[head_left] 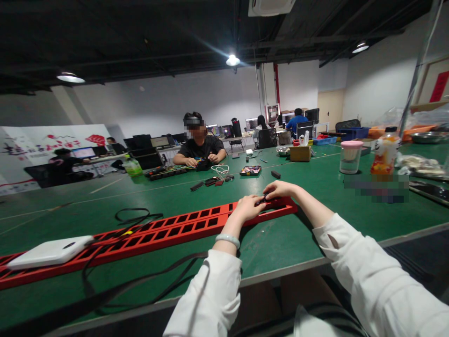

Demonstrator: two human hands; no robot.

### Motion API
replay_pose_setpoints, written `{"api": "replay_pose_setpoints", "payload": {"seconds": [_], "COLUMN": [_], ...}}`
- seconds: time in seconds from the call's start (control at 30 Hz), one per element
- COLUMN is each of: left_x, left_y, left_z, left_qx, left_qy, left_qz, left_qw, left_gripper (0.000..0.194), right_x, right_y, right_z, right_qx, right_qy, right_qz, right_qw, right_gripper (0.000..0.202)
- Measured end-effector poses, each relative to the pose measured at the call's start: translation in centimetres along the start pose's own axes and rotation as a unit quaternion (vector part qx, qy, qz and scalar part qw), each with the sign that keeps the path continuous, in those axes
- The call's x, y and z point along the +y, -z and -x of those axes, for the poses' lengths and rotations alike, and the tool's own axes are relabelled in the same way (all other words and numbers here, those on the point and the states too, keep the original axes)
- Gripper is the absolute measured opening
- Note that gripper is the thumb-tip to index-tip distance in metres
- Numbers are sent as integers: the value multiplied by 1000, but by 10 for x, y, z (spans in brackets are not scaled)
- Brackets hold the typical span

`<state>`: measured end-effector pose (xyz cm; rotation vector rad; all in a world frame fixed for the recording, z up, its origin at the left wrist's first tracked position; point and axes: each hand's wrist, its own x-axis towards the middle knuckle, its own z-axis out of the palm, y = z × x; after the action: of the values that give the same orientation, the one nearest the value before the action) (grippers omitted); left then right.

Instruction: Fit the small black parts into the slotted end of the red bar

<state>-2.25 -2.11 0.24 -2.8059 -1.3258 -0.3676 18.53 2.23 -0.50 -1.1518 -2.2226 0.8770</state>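
Note:
A long red slotted frame, with rows of rectangular openings, lies slantwise across the green table. Over its right end, my left hand and my right hand meet with bent fingers. Between the fingertips of both hands shows a small dark piece; its kind is too small and covered to make out. My left hand also rests against the frame, a pale bracelet on its wrist. On the frame's left part sits a white flat box with a black cable running from it.
Beyond the frame lie a black block, a colourful tray and dark pieces with a white cable. A cup with a pink lid and a bottle stand at right. Across the table a person handles dark parts.

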Motion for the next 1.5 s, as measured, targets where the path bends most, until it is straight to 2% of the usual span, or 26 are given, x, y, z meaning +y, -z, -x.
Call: {"api": "replay_pose_setpoints", "payload": {"seconds": [0.17,0.8,1.0,1.23,1.5], "left_x": [-2,7,11,8,8], "left_y": [-2,7,11,8,7], "left_z": [-1,2,4,3,2], "left_qx": [9,-5,-9,-8,-9], "left_qy": [-14,-3,3,-7,-3], "left_qz": [1,11,9,4,6], "left_qw": [1000,1000,1000,1000,1000], "left_gripper": [46,45,44,46,47], "right_x": [3,11,6,-1,-6], "right_y": [0,-5,-5,-5,-1], "right_z": [-1,-6,-5,-3,2], "right_qx": [-21,7,-8,6,-28], "right_qy": [-6,9,2,-9,-30], "right_qz": [12,1,-4,44,38], "right_qw": [1000,1000,1000,999,998], "right_gripper": [44,48,47,45,42]}}
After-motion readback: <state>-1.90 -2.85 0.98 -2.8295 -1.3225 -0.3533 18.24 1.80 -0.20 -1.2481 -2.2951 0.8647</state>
